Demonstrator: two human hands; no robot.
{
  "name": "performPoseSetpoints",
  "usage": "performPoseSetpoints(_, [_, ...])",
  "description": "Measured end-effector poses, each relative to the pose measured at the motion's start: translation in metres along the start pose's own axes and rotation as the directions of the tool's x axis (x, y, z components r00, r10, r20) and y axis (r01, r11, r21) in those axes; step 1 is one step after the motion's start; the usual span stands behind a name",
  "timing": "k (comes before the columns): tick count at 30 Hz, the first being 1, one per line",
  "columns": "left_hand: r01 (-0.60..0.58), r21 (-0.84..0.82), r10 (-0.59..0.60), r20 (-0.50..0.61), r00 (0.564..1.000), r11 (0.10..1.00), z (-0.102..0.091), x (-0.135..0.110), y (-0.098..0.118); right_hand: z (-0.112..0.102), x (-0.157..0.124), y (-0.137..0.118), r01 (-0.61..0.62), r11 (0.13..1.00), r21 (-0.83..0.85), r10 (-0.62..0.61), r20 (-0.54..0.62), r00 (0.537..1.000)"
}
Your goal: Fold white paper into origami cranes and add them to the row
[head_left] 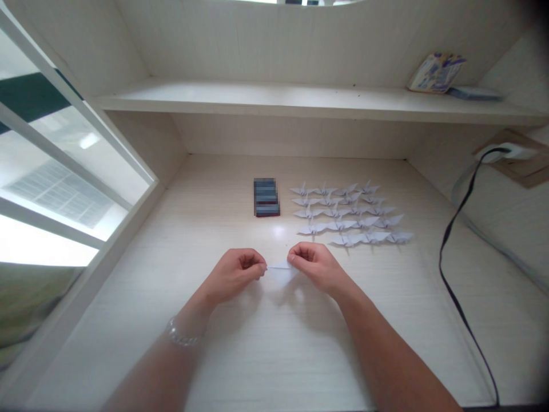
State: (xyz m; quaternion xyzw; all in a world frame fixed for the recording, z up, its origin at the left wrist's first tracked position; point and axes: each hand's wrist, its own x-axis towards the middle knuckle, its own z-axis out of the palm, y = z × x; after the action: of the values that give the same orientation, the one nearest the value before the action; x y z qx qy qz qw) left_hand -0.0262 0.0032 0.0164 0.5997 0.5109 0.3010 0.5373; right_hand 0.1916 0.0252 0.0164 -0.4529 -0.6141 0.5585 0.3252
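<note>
Left hand (235, 273) and right hand (316, 266): both grips clamped on opposite ends of a pale lilac folded paper sheet (281, 270); pinch pressure should stay even. Rows of pale paper origami cranes (349, 214) lie at two o'clock.

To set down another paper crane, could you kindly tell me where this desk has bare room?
Bare desktop lies between the paper cranes and the black cable, and left of the blurred dark object. The crane rows are crowded.

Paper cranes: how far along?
Done: neat rows of folded paper cranes. In hand: a folded paper piece, pinched between the left hand and right hand, not yet crane-shaped. Left: cannot tell; the dark block beside the rows is too blurred to read.
</note>
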Motion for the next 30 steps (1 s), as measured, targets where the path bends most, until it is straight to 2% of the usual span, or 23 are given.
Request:
performPoseSetpoints(2, [0.001, -0.074, -0.005, -0.06, 0.998, 0.997, 0.001, 0.001, 0.0, 0.0, 0.003, 0.003, 0.025, 0.997, 0.074, -0.018, -0.092, 0.996])
performPoseSetpoints(5, [-0.005, -0.207, -0.028, -0.157, 0.987, 0.978, 0.011, 0.003, 0.004, 0.009, 0.007, 0.007, 0.053, 0.985, 0.162, -0.008, -0.264, 0.965])
performPoseSetpoints(8, [-0.014, -0.227, -0.022, -0.154, 0.988, 0.974, 0.025, 0.004, 0.006, 0.028, 0.005, 0.008, 0.085, 0.985, 0.152, -0.029, -0.335, 0.942])
performPoseSetpoints(12, [-0.044, -0.255, -0.021, -0.245, 0.969, 0.966, 0.034, 0.004, 0.004, 0.049, -0.003, 0.003, 0.073, 0.993, 0.091, -0.042, -0.305, 0.951])
performPoseSetpoints(16, [-0.05, -0.381, -0.07, -0.294, 0.953, 0.923, 0.03, 0.004, -0.001, 0.049, -0.005, 0.001, 0.056, 0.998, 0.016, -0.052, -0.19, 0.98])
performPoseSetpoints(18, [-0.041, -0.399, -0.072, -0.263, 0.962, 0.916, 0.028, 0.004, 0.0, 0.044, -0.003, 0.002, 0.051, 0.997, 0.05, -0.044, -0.134, 0.99])
performPoseSetpoints(23, [0.021, -0.324, -0.055, -0.096, 0.994, 0.946, 0.027, 0.003, 0.006, 0.034, 0.005, 0.006, 0.042, 0.968, 0.249, 0.007, -0.191, 0.981])
performPoseSetpoints(26, [-0.005, -0.325, -0.034, -0.114, 0.993, 0.946, 0.027, 0.003, 0.008, 0.029, 0.006, 0.005, 0.009, 0.948, 0.319, 0.053, -0.186, 0.981])
performPoseSetpoints(30, [0.004, -0.329, -0.047, -0.124, 0.991, 0.944, 0.023, 0.003, 0.008, 0.024, 0.004, 0.0, -0.054, 0.931, 0.361, 0.093, -0.091, 0.992])
